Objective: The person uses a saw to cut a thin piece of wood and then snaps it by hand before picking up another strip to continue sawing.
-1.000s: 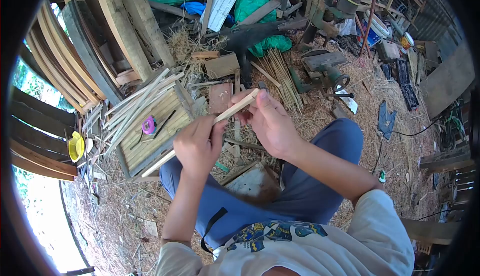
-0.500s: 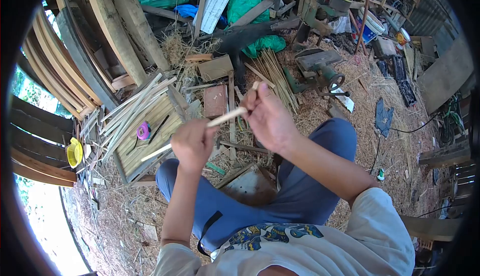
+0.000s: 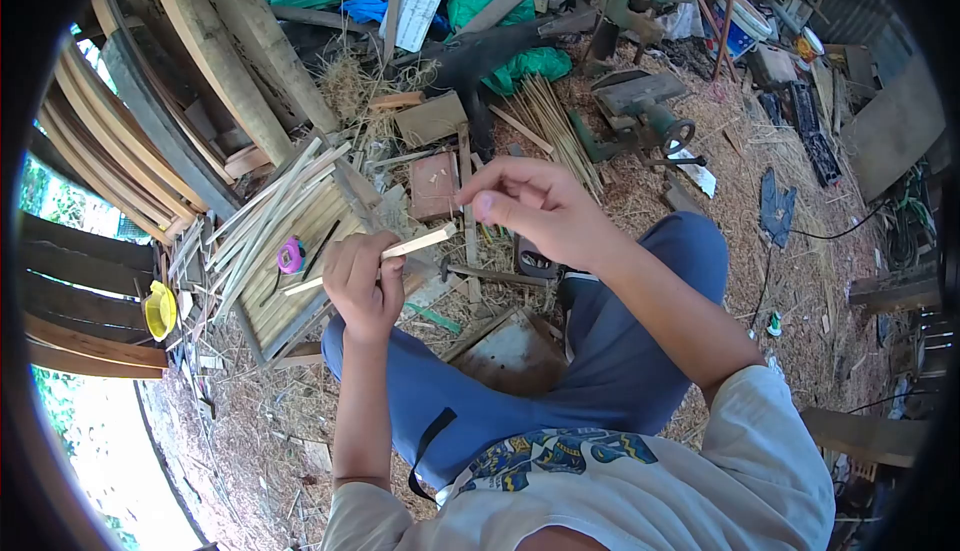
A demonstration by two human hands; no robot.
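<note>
Fingers (image 3: 347, 257) of left hand (image 3: 366, 293) around bamboo strip (image 3: 421, 242), right hand (image 3: 535, 207) pinch unclear

You're in a rough bamboo workshop, shavings across the ground (image 3: 790, 281), split strips (image 3: 265, 213) piled, bench vise (image 3: 645, 121) ahead, curved planks (image 3: 105, 136) leaning at the edge.

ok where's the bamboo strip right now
In the head view the bamboo strip sits left of centre, gripped in the left hand beside the slatted bamboo panel, its free end pointing toward the right hand close by.
</note>
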